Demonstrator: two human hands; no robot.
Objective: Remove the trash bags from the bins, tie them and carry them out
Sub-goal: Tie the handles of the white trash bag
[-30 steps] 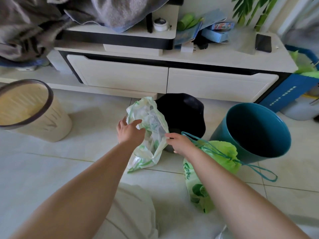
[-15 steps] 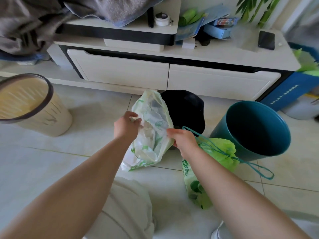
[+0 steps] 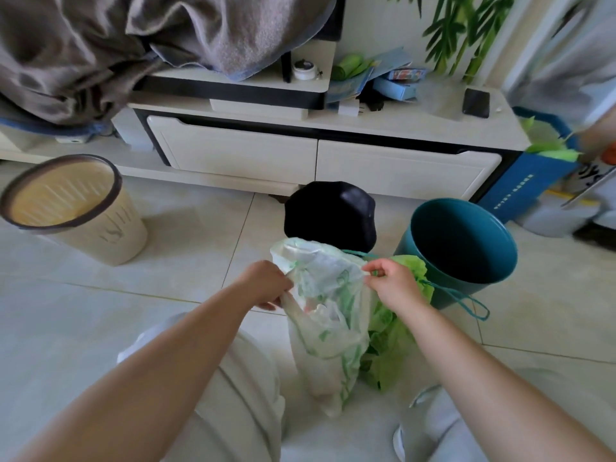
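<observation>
A translucent white trash bag with green print (image 3: 328, 315) hangs upright between my hands, its bottom near the floor. My left hand (image 3: 266, 284) grips the bag's left top edge. My right hand (image 3: 391, 283) pinches the right top edge. Behind the white bag lies a green drawstring bag (image 3: 391, 345) with a teal cord (image 3: 466, 303) looping out to the right. A black bag (image 3: 330, 213) sits on the floor just beyond. A teal bin (image 3: 461, 248) stands at the right and a beige bin (image 3: 71, 208) at the left, both without liners.
A white low cabinet with two drawers (image 3: 320, 158) runs across the back, with boxes, a phone (image 3: 476, 102) and a grey blanket (image 3: 150, 38) on top. A blue box (image 3: 526, 181) stands at the right. My knees fill the bottom of the view on pale floor tiles.
Both hands lifted the white bag off the floor and drew it toward me; it now hangs in front of the green bag. The hands have spread to its two top edges.
</observation>
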